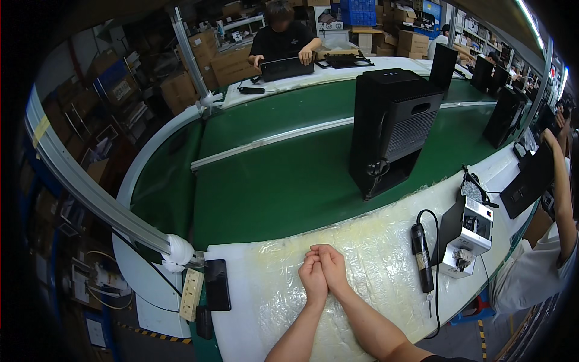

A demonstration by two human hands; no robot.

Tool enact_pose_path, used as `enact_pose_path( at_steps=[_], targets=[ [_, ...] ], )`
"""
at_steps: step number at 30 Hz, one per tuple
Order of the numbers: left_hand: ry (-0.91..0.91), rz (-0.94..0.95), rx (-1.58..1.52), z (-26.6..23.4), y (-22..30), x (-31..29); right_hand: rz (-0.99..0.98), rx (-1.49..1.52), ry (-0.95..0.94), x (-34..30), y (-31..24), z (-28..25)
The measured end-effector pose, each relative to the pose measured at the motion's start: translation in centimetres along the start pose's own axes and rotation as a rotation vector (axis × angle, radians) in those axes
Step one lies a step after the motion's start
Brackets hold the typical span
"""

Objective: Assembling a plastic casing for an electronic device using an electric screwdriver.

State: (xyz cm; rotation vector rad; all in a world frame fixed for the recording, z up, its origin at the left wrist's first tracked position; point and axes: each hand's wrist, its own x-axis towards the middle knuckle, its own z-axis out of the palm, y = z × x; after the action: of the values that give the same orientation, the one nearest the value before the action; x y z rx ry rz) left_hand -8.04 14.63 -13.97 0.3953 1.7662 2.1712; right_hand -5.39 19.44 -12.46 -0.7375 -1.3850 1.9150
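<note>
My left hand (312,279) and my right hand (333,267) rest together over the plastic-covered work mat (374,253). Both have curled fingers, pressed side by side; no object shows in either. To their right lies a black electric screwdriver (421,256) with a cable, its bit toward me. Beside it stands a white box-shaped screw feeder (473,226). At the mat's left edge is a black smartphone (218,285).
Beyond the mat runs a green conveyor belt (271,193) carrying a tall black casing (395,130). A metal post (108,199) and power strip (191,294) are at left. Opposite, a person (283,39) handles a black panel (287,69); another person's arm (562,193) works at right.
</note>
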Motion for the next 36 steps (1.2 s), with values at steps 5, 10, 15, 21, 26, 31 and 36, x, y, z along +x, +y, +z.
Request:
enact_pose_path(
  at_steps=[5, 10, 15, 21, 26, 31, 36],
  targets=[
    [0.001, -0.005, 0.007, 0.1, 0.2, 0.0, 0.004, -0.009, 0.004, 0.0, -0.1, 0.0],
    [0.001, -0.009, 0.027, 0.1, 0.3, -0.1, 0.003, -0.007, 0.003, 0.0, 0.0, -0.1],
    [0.007, -0.014, 0.021, 0.2, 0.7, -0.2, 0.001, -0.008, 0.003, -0.1, -0.2, 0.0],
    [0.018, -0.007, 0.01, 0.2, 0.5, -0.1, 0.003, -0.003, 0.006, -0.1, -0.1, 0.0],
    [0.01, -0.01, 0.024, 0.2, 1.0, -0.2, -0.006, -0.011, 0.002, -0.1, -0.2, 0.0],
    [-0.001, -0.02, 0.02, 0.2, 1.1, -0.2, -0.015, -0.01, 0.004, -0.1, -0.2, 0.0],
    [0.009, -0.021, 0.017, 0.1, 0.6, -0.1, -0.003, 0.0, 0.004, -0.1, -0.4, 0.2]
  ],
)
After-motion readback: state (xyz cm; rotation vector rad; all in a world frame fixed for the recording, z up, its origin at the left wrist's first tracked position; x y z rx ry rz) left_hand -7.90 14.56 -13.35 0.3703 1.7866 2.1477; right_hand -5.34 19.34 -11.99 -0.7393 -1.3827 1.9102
